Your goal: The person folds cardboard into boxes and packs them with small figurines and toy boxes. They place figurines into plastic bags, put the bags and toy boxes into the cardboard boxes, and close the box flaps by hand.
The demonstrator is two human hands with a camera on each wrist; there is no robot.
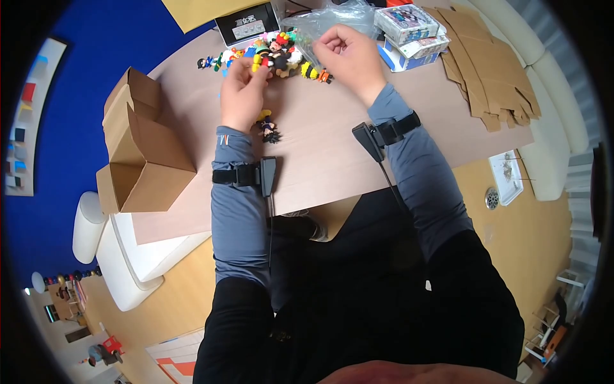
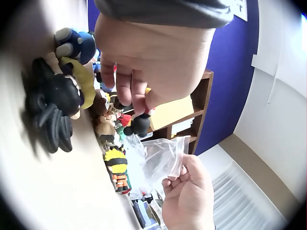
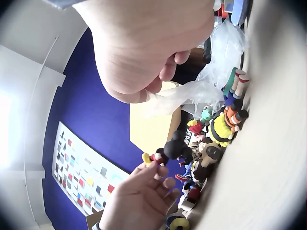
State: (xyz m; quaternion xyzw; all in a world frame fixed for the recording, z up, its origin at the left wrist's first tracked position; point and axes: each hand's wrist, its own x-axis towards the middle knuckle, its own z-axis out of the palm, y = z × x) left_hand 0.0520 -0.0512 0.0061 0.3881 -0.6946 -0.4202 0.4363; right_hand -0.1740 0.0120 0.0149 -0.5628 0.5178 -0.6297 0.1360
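Between the fingertips of my left hand is a small black-eared mouse figurine with red trousers and yellow shoes. My right hand pinches the edge of a clear plastic bag, which hangs toward the left hand and looks flat. Below both hands lies a pile of small cartoon figurines. A yellow-haired figurine in orange lies at the right end of that pile. Closer to the body, a figurine with spiky black hair lies alone on the table, near the left wrist.
An open cardboard box stands at the table's left. Flattened cardboard lies at the right, beside stacked small boxes. Behind the pile are a black box and crumpled clear plastic. The table's near edge curves before the person's lap.
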